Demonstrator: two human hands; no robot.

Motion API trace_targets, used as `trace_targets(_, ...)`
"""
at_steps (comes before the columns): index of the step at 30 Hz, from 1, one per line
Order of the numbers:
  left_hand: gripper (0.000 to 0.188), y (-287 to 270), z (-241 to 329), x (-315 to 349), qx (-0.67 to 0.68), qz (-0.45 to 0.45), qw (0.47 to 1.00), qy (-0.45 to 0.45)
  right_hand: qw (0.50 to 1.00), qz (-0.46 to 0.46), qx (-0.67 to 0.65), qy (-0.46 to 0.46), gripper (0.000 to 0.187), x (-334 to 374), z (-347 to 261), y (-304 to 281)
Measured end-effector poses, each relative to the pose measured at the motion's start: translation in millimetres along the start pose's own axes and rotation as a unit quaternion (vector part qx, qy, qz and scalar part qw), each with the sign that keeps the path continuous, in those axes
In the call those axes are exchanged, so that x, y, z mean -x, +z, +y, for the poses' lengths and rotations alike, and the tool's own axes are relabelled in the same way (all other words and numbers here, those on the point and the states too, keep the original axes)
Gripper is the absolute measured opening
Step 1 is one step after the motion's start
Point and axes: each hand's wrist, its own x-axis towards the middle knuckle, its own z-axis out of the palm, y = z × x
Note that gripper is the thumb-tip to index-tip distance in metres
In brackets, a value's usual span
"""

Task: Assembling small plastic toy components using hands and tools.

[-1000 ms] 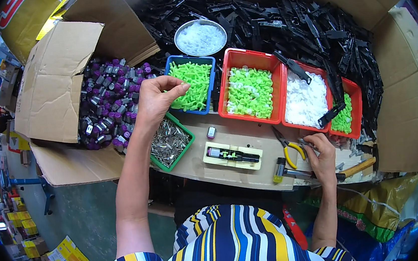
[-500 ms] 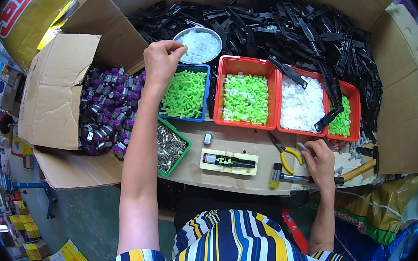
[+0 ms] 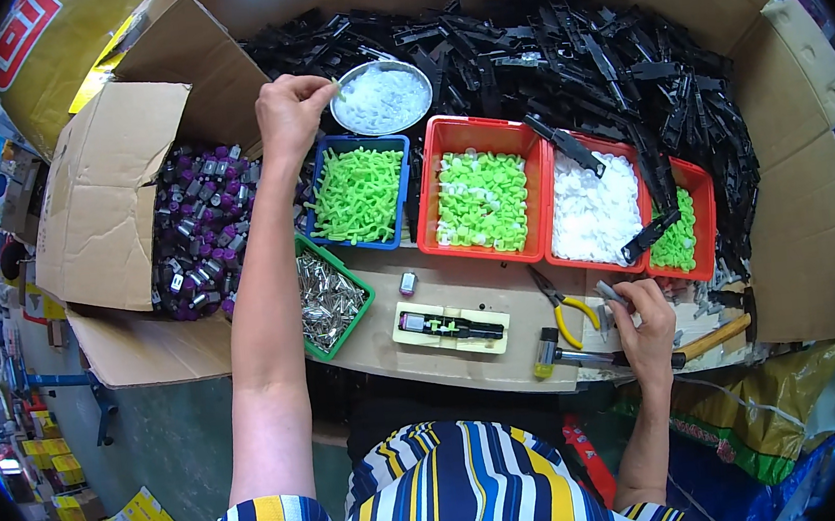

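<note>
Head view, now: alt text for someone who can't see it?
A left hand pinches a green piece at the left edge of a round dish, while the right hand holds a grey piece near pliers. Bins stand behind a cream tray holding a dark assembly.

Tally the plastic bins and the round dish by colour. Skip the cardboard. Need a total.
Red bins: 3
Blue bin: 1
Green bin: 1
Silver dish: 1
Total: 6
</note>
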Motion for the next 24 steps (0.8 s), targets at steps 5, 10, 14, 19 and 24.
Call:
trace_targets(5,0.019,-27,55,47,0.322,0.001,0.94,-0.111,0.998,0.012,-0.06,-0.022,0.023,-11,-30,9)
trace_targets(10,0.018,-47,108,139,0.378,-0.098,0.889,-0.239,0.988,0.019,-0.132,-0.083,0.024,-31,-80,33)
trace_targets(14,0.013,-51,108,194,0.537,-0.138,0.772,-0.31,0.971,-0.023,-0.218,-0.099,0.025,-37,-106,46)
trace_targets(19,0.014,-51,111,220,0.561,-0.138,0.751,-0.319,0.969,-0.044,-0.207,-0.124,0.023,-32,-112,50)
trace_targets(24,0.014,-49,106,226,0.557,-0.151,0.75,-0.324,0.97,-0.054,-0.203,-0.124,0.023,-28,-113,52)
